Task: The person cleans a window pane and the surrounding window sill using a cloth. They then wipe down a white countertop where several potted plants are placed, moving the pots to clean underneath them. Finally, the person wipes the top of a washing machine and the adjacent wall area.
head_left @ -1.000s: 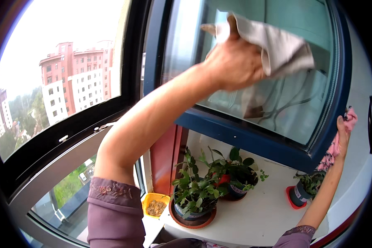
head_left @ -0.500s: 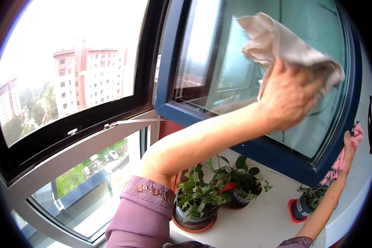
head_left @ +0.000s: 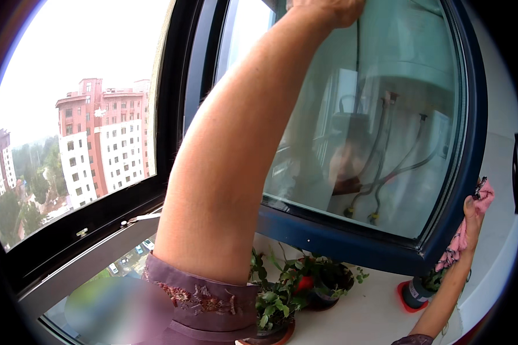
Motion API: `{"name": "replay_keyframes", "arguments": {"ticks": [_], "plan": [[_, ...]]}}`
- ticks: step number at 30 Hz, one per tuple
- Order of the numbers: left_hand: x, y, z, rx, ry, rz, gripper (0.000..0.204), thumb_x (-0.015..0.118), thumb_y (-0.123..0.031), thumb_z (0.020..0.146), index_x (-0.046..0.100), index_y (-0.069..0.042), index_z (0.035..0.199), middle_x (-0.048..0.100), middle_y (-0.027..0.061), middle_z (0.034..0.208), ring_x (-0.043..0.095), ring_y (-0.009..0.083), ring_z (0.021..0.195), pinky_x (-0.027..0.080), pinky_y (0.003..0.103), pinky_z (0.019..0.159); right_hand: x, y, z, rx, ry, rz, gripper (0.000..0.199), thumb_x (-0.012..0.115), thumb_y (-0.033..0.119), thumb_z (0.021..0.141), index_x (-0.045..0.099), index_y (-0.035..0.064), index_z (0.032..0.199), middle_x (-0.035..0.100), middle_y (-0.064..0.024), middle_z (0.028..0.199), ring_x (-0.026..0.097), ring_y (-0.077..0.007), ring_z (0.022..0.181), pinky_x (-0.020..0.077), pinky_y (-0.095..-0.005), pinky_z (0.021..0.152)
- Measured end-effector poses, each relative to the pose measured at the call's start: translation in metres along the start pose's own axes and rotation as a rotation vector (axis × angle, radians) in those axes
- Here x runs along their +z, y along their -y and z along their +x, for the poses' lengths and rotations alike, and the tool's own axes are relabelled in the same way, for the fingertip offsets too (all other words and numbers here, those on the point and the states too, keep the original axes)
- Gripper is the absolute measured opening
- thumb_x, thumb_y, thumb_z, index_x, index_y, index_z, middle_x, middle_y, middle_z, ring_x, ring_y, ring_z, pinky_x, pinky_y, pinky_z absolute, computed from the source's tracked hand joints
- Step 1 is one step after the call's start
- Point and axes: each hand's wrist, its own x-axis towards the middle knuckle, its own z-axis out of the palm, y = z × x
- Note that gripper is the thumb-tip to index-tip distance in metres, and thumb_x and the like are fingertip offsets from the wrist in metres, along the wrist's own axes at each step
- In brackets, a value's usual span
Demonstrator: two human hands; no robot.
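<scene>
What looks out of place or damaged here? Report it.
Nothing stands out. The left hand presses high on the window pane, the right hand grips the blue sash frame with a pink cloth, and the potted plants stand upright on the sill.

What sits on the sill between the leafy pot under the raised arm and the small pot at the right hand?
In the head view, a dark pot with a red bloom sits between the leafy pot and the small pot; beyond it, bare white sill.
</scene>
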Motion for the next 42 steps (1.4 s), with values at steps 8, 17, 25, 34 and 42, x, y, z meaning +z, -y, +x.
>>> {"name": "replay_keyframes", "arguments": {"ticks": [8,17,25,34,42], "plan": [[-0.036,0.137,-0.054,-0.198,0.020,0.336,0.059,0.023,-0.047,0.098,0.029,-0.018,0.148,0.026,0.0168,0.153,0.022,0.0403,0.140,0.011,0.052,0.115,0.002,0.008,-0.009,0.174,-0.059,0.054,0.068,0.070,0.030,0.086,0.034,0.0027,0.136,0.041,-0.0077,0.134,0.038,-0.0156,0.124,0.0211,-0.0309,0.109],[-0.041,0.211,-0.051,-0.295,0.141,0.186,0.055,0.034,-0.042,0.093,0.038,-0.024,0.145,0.034,0.0074,0.151,0.036,0.0304,0.136,0.025,0.044,0.113,0.044,0.058,-0.007,0.134,0.029,0.157,0.065,0.074,0.032,0.081,0.038,0.0047,0.128,0.047,-0.0085,0.127,0.044,-0.0166,0.118,0.0294,-0.0304,0.104],[-0.063,0.122,-0.160,-0.387,0.116,0.220,0.049,0.033,-0.029,0.094,0.045,-0.016,0.140,0.035,0.0168,0.149,0.037,0.0369,0.133,0.028,0.047,0.111,0.039,0.061,-0.005,0.164,0.145,0.249,0.066,0.070,0.029,0.084,0.040,-0.0007,0.135,0.048,-0.0089,0.130,0.043,-0.0176,0.123,0.0266,-0.0331,0.108],[-0.122,-0.045,-0.239,-0.353,0.350,0.063,0.057,0.033,-0.037,0.100,0.027,-0.010,0.149,0.023,0.0181,0.154,0.018,0.0343,0.144,0.011,0.047,0.115,0.046,0.064,-0.005,0.124,0.088,0.298,0.050,0.074,0.026,0.083,0.052,-0.0011,0.119,0.050,0.0047,0.089,0.043,-0.0039,0.077,0.0377,-0.0191,0.074],[-0.059,0.080,-0.135,-0.280,0.188,0.248,0.060,0.028,-0.052,0.098,0.032,-0.018,0.148,0.025,0.0135,0.154,0.023,0.0324,0.142,0.014,0.046,0.115,0.046,0.067,-0.002,0.133,0.142,0.346,0.063,0.074,0.020,0.082,0.044,-0.0050,0.131,0.055,-0.0078,0.116,0.051,-0.0107,0.103,0.0389,-0.0238,0.092]]}}
